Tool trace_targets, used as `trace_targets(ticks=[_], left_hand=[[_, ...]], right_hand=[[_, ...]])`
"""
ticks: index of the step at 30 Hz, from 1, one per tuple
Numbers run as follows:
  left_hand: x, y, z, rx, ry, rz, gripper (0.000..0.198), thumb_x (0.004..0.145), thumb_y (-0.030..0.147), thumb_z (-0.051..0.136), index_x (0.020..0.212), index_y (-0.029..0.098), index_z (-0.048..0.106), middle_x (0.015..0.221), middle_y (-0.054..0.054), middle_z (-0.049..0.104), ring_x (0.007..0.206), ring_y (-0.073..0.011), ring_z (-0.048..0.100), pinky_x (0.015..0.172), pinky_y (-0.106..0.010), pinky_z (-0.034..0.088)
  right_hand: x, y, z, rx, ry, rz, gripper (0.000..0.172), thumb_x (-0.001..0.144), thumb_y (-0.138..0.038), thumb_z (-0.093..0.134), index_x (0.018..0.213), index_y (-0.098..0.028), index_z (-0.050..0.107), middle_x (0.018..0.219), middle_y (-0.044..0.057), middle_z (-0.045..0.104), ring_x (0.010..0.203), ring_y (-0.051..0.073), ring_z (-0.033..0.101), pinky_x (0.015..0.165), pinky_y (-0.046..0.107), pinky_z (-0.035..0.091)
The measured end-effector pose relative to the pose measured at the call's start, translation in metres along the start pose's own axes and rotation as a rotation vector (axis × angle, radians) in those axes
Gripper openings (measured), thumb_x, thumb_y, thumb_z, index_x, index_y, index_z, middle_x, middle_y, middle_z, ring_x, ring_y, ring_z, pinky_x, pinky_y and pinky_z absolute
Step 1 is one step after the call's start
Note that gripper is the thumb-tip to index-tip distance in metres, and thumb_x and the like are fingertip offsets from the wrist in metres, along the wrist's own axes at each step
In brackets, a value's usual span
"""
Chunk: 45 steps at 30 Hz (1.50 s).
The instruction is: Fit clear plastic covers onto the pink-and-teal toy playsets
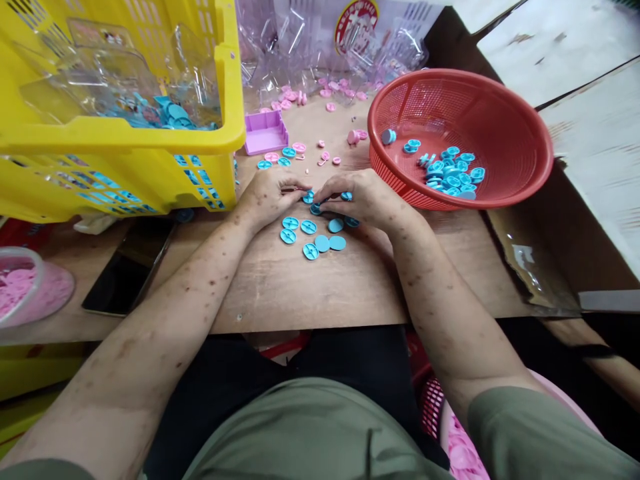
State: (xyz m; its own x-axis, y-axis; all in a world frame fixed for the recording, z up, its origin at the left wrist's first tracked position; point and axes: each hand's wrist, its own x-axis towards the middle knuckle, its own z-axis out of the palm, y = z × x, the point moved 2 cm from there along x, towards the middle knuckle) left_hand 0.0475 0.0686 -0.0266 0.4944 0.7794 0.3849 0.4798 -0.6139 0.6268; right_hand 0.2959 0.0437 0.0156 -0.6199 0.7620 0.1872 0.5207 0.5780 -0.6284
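My left hand pinches a small blue plastic piece between thumb and fingertips. Close beside it, my right hand has thumb and forefinger closed on a blue oval plastic disc. The fingertips of both hands almost meet above the wooden table. Several blue oval discs lie just in front of the hands: some, like one ribbed disc, show a cross-ribbed side, while a smooth disc lies flat side up. More blue pieces sit partly hidden under my right hand.
A red mesh basket with blue pieces stands right. On the left is a yellow crate of clear plastic shells. A purple tray, pink parts, a phone and a pink-filled tub surround the workspace. Another person's arm shows lower right.
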Motion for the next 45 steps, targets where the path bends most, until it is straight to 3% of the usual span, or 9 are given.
trace_targets(ticks=[4,8,20,28,34,40,42,45], left_hand=[[-0.001,0.006,0.001,0.007,-0.014,0.001,0.02,0.103,0.021,0.074,0.117,0.024,0.088,0.129,-0.008,0.088,0.124,-0.0284,0.08,0.116,-0.046,0.062],[-0.001,0.011,-0.001,0.032,-0.023,-0.002,0.022,0.104,0.024,0.074,0.12,0.022,0.088,0.122,-0.007,0.089,0.115,-0.0286,0.081,0.109,-0.043,0.063],[0.002,0.01,-0.006,0.061,0.003,0.032,0.026,0.107,0.028,0.07,0.123,0.021,0.088,0.128,-0.009,0.087,0.124,-0.031,0.078,0.117,-0.048,0.059],[0.001,0.012,-0.003,0.081,0.035,0.058,0.024,0.103,0.024,0.074,0.123,0.021,0.087,0.126,-0.009,0.087,0.122,-0.0303,0.078,0.114,-0.047,0.06],[0.002,0.011,0.0,0.125,-0.002,0.107,0.019,0.104,0.023,0.074,0.116,0.021,0.089,0.115,-0.009,0.089,0.114,-0.0307,0.08,0.108,-0.048,0.062],[-0.001,0.014,-0.004,0.087,0.048,0.097,0.021,0.105,0.026,0.076,0.122,0.022,0.088,0.124,-0.008,0.089,0.117,-0.0291,0.082,0.111,-0.048,0.063],[-0.002,0.013,-0.003,0.071,0.034,0.109,0.019,0.105,0.025,0.078,0.12,0.023,0.089,0.122,-0.008,0.09,0.116,-0.0288,0.082,0.111,-0.049,0.064],[-0.002,0.012,-0.002,0.043,0.017,0.151,0.016,0.104,0.024,0.078,0.117,0.023,0.089,0.121,-0.008,0.09,0.117,-0.0294,0.084,0.111,-0.05,0.065]], right_hand=[[-0.003,0.002,-0.001,0.016,0.04,0.034,0.017,0.103,-0.031,0.088,0.119,-0.029,0.093,0.12,0.005,0.09,0.11,0.028,0.084,0.107,0.044,0.066],[-0.006,0.005,0.001,0.071,0.095,0.085,0.021,0.104,-0.039,0.089,0.12,-0.027,0.093,0.121,0.006,0.09,0.109,0.027,0.083,0.107,0.043,0.067],[-0.001,0.015,0.005,0.056,0.026,-0.058,0.015,0.103,-0.033,0.089,0.116,-0.031,0.095,0.122,0.003,0.09,0.114,0.027,0.084,0.108,0.043,0.066],[0.007,0.013,0.006,-0.045,-0.008,-0.073,0.016,0.095,-0.021,0.094,0.109,-0.029,0.095,0.109,0.004,0.09,0.101,0.025,0.081,0.097,0.038,0.061],[0.003,0.01,0.006,-0.073,-0.005,-0.011,0.024,0.095,-0.021,0.092,0.118,-0.027,0.092,0.107,0.003,0.087,0.09,0.021,0.076,0.089,0.035,0.059],[-0.014,0.005,-0.016,-0.021,0.175,0.063,0.034,0.105,-0.018,0.073,0.138,-0.023,0.083,0.126,0.007,0.084,0.101,0.022,0.077,0.087,0.034,0.062],[-0.017,0.003,-0.02,-0.064,0.138,0.113,0.031,0.102,-0.014,0.075,0.13,-0.022,0.085,0.118,0.006,0.084,0.096,0.021,0.078,0.085,0.034,0.061],[-0.016,0.004,-0.018,-0.186,-0.023,0.172,0.022,0.094,-0.013,0.086,0.114,-0.023,0.09,0.103,0.004,0.086,0.09,0.022,0.078,0.085,0.035,0.061]])
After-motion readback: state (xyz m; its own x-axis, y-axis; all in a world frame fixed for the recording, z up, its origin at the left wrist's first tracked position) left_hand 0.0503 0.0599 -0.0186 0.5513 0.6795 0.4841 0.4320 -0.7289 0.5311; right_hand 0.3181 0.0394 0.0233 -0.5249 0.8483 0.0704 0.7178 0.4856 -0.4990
